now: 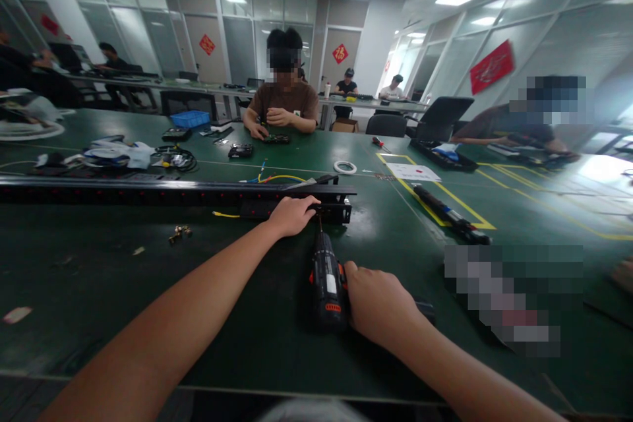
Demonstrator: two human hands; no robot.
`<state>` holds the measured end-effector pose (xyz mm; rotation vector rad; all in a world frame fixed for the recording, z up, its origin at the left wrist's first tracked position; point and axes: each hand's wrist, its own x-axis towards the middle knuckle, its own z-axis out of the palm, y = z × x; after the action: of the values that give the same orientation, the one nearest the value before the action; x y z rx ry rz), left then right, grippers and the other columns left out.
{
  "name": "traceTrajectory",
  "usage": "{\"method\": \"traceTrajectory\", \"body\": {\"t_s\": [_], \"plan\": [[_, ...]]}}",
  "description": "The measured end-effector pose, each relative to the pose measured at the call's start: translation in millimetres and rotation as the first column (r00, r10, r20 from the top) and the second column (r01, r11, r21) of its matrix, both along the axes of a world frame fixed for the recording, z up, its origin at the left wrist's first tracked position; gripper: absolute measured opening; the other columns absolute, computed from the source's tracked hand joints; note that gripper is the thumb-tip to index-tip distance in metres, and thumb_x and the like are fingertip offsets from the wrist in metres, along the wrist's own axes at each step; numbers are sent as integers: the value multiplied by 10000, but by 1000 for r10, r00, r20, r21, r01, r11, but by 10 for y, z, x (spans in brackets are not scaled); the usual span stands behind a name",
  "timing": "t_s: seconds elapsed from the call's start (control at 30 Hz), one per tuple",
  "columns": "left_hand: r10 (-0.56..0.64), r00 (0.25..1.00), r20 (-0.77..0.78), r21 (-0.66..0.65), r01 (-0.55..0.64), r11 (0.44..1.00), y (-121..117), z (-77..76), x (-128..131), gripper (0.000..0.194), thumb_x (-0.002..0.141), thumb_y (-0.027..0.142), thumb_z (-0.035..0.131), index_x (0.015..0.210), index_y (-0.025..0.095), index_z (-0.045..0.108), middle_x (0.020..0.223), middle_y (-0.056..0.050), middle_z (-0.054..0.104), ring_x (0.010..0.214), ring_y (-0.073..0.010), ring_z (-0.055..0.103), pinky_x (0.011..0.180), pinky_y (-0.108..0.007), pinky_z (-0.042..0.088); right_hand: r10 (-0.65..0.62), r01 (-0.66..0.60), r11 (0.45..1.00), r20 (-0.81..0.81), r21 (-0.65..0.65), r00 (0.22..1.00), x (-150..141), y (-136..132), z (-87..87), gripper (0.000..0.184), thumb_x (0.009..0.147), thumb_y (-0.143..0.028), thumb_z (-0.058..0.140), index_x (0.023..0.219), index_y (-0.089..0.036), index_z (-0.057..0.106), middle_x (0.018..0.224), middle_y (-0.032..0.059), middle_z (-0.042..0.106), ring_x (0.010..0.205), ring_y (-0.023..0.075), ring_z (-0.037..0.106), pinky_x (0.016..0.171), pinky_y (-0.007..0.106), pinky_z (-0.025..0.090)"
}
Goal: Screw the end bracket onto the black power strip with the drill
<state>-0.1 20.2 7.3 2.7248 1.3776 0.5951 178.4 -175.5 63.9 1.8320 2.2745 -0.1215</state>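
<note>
A long black power strip housing [163, 192] lies across the green table, running from the left edge to about the middle. My left hand [293, 215] rests on its right end, fingers curled over the edge and gripping it. My right hand [378, 303] is wrapped round the handle of a black and orange electric screwdriver [326, 283]. The tool's bit points away from me at the housing's right end, just beside my left fingers. Yellow and blue wires [271, 179] stick out behind the housing.
Small brass parts [179, 233] lie in front of the strip. A roll of white tape [345, 167], a black tool [450, 214] inside yellow floor tape marks, and a blue bin [190, 119] sit farther off. A person works across the table; another sits at right.
</note>
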Motion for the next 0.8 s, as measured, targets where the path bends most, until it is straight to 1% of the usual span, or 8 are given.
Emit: {"method": "traceTrajectory", "body": {"t_s": [0.27, 0.43, 0.53, 0.8], "plan": [[1, 1000, -3, 10, -1, 1000, 6, -12, -3, 344, 1039, 353, 482, 1365, 282, 566, 1209, -44, 752, 1161, -262, 685, 1012, -414, 459, -6, 6, 1000, 2, -3, 1000, -9, -9, 33, 285, 825, -125, 583, 1107, -141, 617, 962, 161, 765, 876, 336, 771, 696, 399, 566], [10, 1000, -12, -3, -10, 1000, -1, -6, 5, 350, 1041, 355, 476, 1374, 287, 560, 1218, -42, 750, 1171, -255, 681, 1021, -407, 455, -5, 5, 1000, 1, 16, 1000, -9, -12, 31, 324, 819, -132, 594, 1143, -128, 604, 956, 160, 765, 859, 341, 773, 686, 403, 569], [6, 1000, -9, -5, -6, 1000, -6, -3, 5, 353, 1043, 354, 471, 1378, 285, 557, 1221, -43, 749, 1176, -252, 679, 1024, -404, 453, 6, -6, 1000, 4, 0, 1000, -8, -8, 27, 280, 828, -130, 578, 1105, -135, 615, 956, 162, 765, 867, 338, 773, 694, 405, 570], [7, 1000, -7, -9, -7, 1000, -7, 2, 3, 357, 1038, 355, 468, 1377, 286, 556, 1220, -44, 748, 1174, -256, 677, 1036, -414, 448, 30, -30, 1000, 4, 9, 1000, 7, 10, 3, 268, 820, -138, 578, 1086, -137, 611, 949, 157, 760, 863, 342, 770, 688, 412, 573]]}}
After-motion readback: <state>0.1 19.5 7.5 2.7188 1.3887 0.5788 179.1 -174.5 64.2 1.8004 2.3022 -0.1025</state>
